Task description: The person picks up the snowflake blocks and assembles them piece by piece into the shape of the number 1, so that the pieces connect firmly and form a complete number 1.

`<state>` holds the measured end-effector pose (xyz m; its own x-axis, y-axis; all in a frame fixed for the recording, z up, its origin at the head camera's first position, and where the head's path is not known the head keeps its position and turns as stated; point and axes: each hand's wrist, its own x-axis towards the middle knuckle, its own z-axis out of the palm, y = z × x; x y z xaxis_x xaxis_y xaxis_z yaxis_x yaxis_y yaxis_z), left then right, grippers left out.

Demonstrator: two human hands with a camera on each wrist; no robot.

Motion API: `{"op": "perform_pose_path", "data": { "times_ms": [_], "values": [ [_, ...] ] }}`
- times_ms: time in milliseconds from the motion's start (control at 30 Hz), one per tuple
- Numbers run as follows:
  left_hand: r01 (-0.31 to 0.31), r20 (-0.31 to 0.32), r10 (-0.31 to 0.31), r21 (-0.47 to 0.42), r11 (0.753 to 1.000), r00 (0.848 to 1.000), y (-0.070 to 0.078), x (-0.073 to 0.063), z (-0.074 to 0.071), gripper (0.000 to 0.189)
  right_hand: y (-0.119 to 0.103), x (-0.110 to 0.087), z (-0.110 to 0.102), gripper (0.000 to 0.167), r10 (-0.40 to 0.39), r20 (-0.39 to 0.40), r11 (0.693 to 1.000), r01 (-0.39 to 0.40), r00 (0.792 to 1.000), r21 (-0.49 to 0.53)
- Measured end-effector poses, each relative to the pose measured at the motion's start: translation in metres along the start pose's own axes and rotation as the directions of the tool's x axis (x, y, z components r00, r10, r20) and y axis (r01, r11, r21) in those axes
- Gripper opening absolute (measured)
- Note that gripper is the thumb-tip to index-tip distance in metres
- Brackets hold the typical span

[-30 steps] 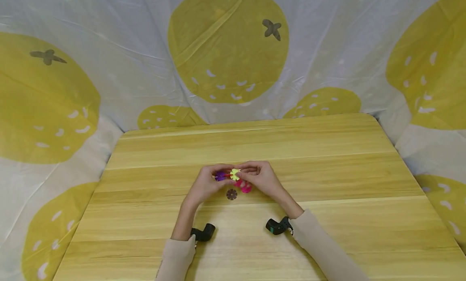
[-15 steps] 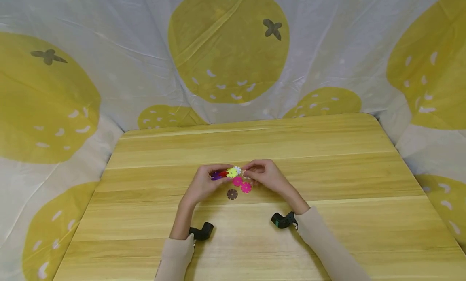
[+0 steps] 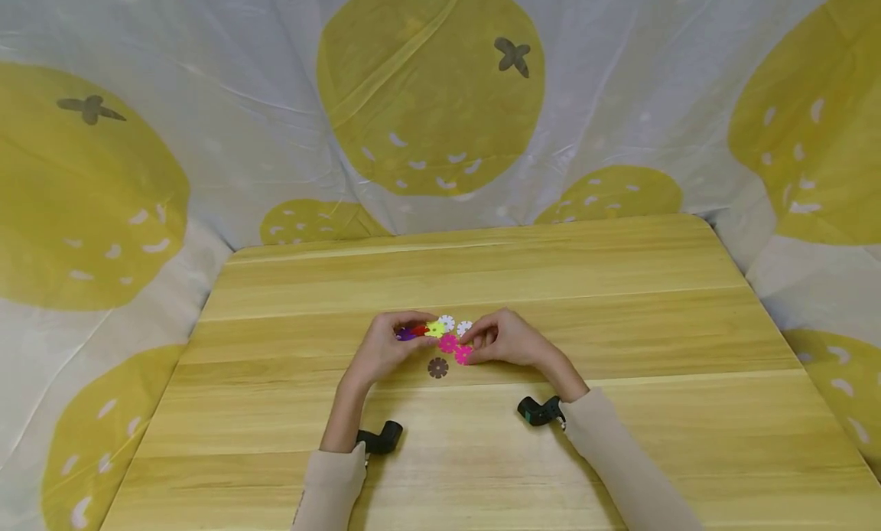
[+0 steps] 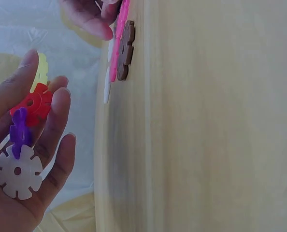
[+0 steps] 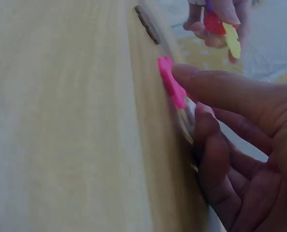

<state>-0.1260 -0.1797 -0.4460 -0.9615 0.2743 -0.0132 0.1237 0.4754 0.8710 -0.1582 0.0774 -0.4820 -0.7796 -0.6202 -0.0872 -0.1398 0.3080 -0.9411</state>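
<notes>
My left hand [image 3: 382,346] holds a chain of joined, notched snowflake discs above the table. In the left wrist view these run from a white disc [image 4: 19,173] near the palm through a purple one [image 4: 20,134] and a red one [image 4: 29,103] to a yellow one [image 4: 41,71] at the fingertips. Across from it, my right hand [image 3: 515,340] pinches a pink snowflake disc [image 3: 463,355] by its edge, low at the tabletop. Its thumb presses the pink in the right wrist view, where the other fingers curl behind.
Close by on the wooden table [image 3: 619,317] lie another pink disc [image 3: 448,343], two white discs, one [image 3: 447,321] beyond the chain's tip, and a brown disc [image 3: 437,368] nearer me. Black wrist cameras stick out inward from both forearms. A lemon-print cloth [image 3: 606,95] hangs behind.
My right hand has let go of the yellow end of the chain, moved right and come down to the pink disc. My left hand has drawn slightly left with the chain.
</notes>
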Motion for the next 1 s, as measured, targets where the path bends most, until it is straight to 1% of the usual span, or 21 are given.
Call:
{"op": "perform_pose_path", "data": {
  "times_ms": [133,300,367,467,567,633,767,1000],
  "values": [
    [-0.005,-0.015,0.005,0.003,1.000,1.000,-0.001,-0.001,0.000,0.033,-0.002,0.001,0.004,0.023,0.005,-0.011,0.996,-0.006,1.000,-0.087],
    [-0.013,-0.024,0.013,0.011,1.000,1.000,-0.001,-0.001,-0.001,0.032,-0.006,0.001,0.005,0.021,-0.005,-0.029,0.991,0.001,1.000,-0.133],
    [-0.009,-0.026,0.009,0.013,1.000,1.000,0.000,-0.002,-0.001,0.033,-0.006,0.002,0.006,0.021,-0.010,-0.054,0.994,0.004,0.998,-0.109],
    [-0.001,-0.032,0.001,0.007,1.000,0.999,0.000,-0.002,-0.001,0.032,-0.007,0.003,0.008,0.018,-0.004,-0.100,1.000,0.005,0.995,0.001],
    [0.000,-0.038,0.000,-0.002,1.000,0.999,0.000,-0.002,0.000,0.031,-0.009,0.005,0.010,0.015,-0.012,-0.150,0.993,0.029,0.989,0.110],
    [0.001,-0.039,-0.001,-0.010,1.000,0.999,0.000,-0.001,0.000,0.029,-0.010,0.005,0.011,0.014,-0.028,-0.182,0.987,0.056,0.983,0.149],
    [-0.002,-0.033,0.002,-0.013,1.000,0.999,-0.001,-0.001,-0.001,0.029,-0.014,0.005,0.012,0.015,-0.067,-0.233,0.983,0.104,0.970,0.149],
    [-0.002,-0.020,0.002,-0.044,0.999,1.000,0.000,-0.001,-0.002,0.027,-0.015,0.004,0.013,0.015,-0.102,-0.276,0.987,0.133,0.956,0.094]
  ]
}}
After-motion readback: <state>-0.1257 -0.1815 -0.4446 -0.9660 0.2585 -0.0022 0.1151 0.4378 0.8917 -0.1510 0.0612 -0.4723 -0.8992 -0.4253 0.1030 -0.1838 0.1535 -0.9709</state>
